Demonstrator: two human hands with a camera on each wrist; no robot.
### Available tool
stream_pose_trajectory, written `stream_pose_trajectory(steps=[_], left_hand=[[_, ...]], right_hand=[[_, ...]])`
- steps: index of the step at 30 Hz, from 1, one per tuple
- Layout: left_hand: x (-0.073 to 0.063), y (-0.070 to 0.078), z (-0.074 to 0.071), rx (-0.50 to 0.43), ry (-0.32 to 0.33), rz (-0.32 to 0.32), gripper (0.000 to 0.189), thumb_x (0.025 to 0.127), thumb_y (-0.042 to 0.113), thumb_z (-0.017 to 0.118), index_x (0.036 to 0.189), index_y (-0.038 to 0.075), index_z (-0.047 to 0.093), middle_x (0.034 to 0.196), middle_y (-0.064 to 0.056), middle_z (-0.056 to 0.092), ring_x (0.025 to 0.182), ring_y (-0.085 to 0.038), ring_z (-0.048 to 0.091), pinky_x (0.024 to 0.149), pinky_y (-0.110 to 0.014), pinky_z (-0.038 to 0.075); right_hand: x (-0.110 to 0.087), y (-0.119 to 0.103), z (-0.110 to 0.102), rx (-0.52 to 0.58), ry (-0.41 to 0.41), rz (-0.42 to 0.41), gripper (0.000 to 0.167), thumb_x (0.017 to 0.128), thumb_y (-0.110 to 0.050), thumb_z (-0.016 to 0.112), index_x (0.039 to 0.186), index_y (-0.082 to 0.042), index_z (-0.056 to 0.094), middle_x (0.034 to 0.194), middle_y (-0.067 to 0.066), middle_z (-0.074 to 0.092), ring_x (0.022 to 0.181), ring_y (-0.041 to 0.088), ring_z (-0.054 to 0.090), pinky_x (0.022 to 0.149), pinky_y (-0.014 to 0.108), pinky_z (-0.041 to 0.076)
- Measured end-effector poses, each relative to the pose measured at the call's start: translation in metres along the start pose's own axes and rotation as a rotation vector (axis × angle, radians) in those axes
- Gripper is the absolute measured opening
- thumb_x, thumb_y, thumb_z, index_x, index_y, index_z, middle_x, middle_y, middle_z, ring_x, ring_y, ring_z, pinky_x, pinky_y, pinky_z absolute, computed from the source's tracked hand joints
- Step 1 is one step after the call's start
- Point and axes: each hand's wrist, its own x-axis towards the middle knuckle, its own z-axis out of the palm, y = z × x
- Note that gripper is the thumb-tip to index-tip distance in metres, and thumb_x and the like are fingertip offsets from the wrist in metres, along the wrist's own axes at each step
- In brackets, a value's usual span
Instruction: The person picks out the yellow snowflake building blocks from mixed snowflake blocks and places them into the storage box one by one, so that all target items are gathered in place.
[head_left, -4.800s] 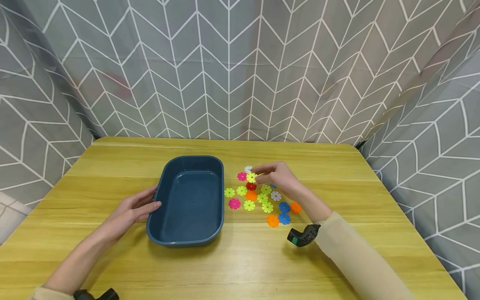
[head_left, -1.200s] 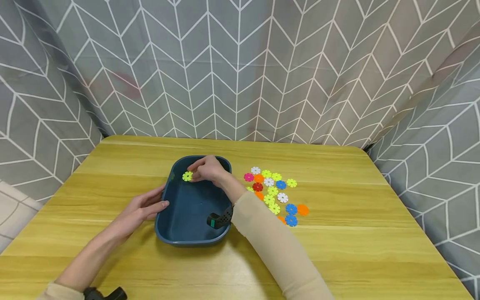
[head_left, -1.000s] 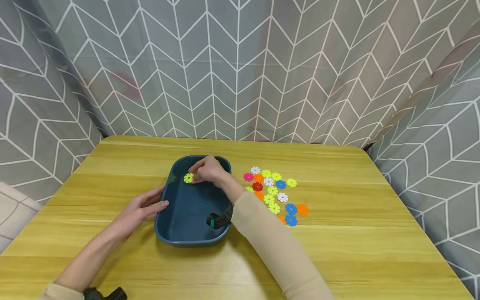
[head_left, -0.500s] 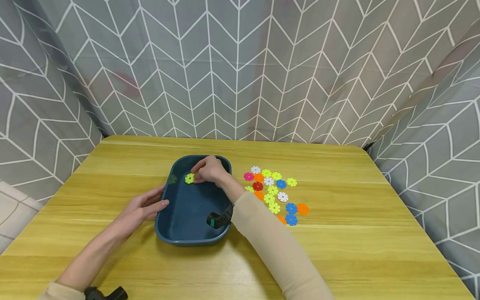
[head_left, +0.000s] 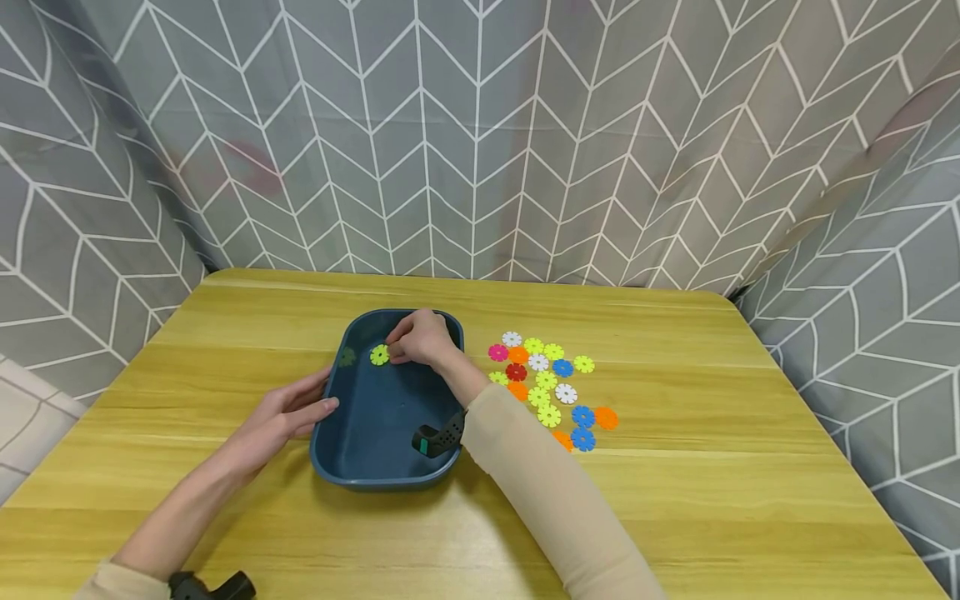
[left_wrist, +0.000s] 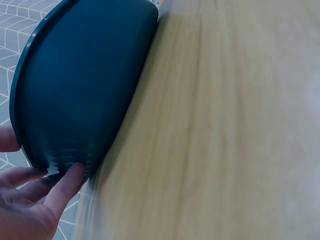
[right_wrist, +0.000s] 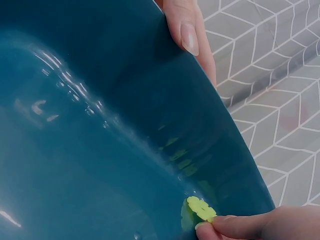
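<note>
A dark blue plastic basin (head_left: 375, 433) stands on the table left of centre. My left hand (head_left: 288, 412) grips its left side, with the thumb over the rim and the fingers against the outer wall (left_wrist: 85, 90). My right hand (head_left: 422, 337) reaches down inside the far end of the basin. Its thumb and index finger pinch a yellow-green snowflake disc (right_wrist: 201, 207) by the edge, tilted close over the basin floor. Green reflections of the disc show on the glossy wall. More snowflake discs (head_left: 538, 397), in several colours, lie flat right of the basin.
The right sleeve (head_left: 547, 492) crosses the basin's right rim and hides part of the disc group. The wooden table (head_left: 712, 467) extends right and towards the front. Grey patterned curtains (head_left: 480, 142) hang behind it and at both sides.
My right hand has carried the yellow-green disc from the group leftward into the basin. Over the last second, hand and disc have shifted slightly right. The left hand stays at the basin's side.
</note>
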Motion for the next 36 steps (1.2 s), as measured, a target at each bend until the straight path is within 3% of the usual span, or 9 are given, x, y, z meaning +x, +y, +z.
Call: stream_pose_trajectory(steps=[8,15,18,26,33,36], left_hand=[[0.001,-0.001,-0.001,-0.002,-0.002,0.012,0.069,0.104,0.027,0.053,0.158,0.001,0.019,0.159,-0.028,0.028,0.137,-0.040,0.044,0.089,-0.019,0.052],[0.000,-0.003,-0.003,-0.020,-0.003,0.031,0.068,0.104,0.025,0.053,0.158,-0.001,0.020,0.159,-0.029,0.028,0.125,-0.008,0.056,0.088,-0.021,0.054],[-0.001,-0.003,-0.002,-0.030,0.000,0.026,0.068,0.104,0.026,0.054,0.158,0.000,0.020,0.159,-0.028,0.028,0.121,-0.003,0.056,0.088,-0.021,0.054],[-0.002,-0.005,0.002,-0.011,0.013,0.003,0.070,0.104,0.029,0.054,0.158,0.001,0.021,0.160,-0.026,0.028,0.138,-0.040,0.043,0.089,-0.018,0.052],[0.000,-0.003,0.004,-0.010,0.014,-0.003,0.070,0.104,0.030,0.053,0.158,0.001,0.020,0.160,-0.026,0.027,0.139,-0.042,0.040,0.089,-0.016,0.050],[0.001,-0.001,0.003,-0.027,0.015,0.001,0.070,0.104,0.029,0.053,0.158,0.000,0.020,0.160,-0.027,0.027,0.137,-0.039,0.045,0.089,-0.017,0.051]], right_hand=[[-0.001,-0.003,0.001,-0.012,0.024,0.003,0.010,0.087,0.001,0.073,0.096,0.003,0.077,0.093,0.015,0.075,0.079,0.026,0.075,0.068,0.029,0.061],[0.001,-0.003,0.004,0.020,0.043,0.018,0.011,0.087,0.003,0.073,0.097,0.005,0.077,0.094,0.015,0.074,0.079,0.026,0.075,0.070,0.031,0.061],[0.001,-0.003,0.005,0.023,0.050,0.012,0.010,0.088,0.003,0.072,0.096,0.006,0.076,0.095,0.016,0.075,0.079,0.027,0.075,0.070,0.032,0.061],[-0.005,-0.009,0.001,0.073,0.007,-0.012,0.015,0.088,0.001,0.071,0.102,0.008,0.074,0.094,0.017,0.075,0.082,0.028,0.075,0.077,0.036,0.061],[-0.017,-0.023,-0.020,0.156,-0.102,-0.054,0.025,0.092,0.000,0.068,0.115,0.012,0.068,0.106,0.023,0.072,0.094,0.033,0.073,0.091,0.045,0.056],[-0.023,-0.027,-0.032,0.167,-0.124,-0.081,0.028,0.093,-0.001,0.067,0.118,0.011,0.067,0.111,0.023,0.071,0.097,0.033,0.073,0.093,0.044,0.056]])
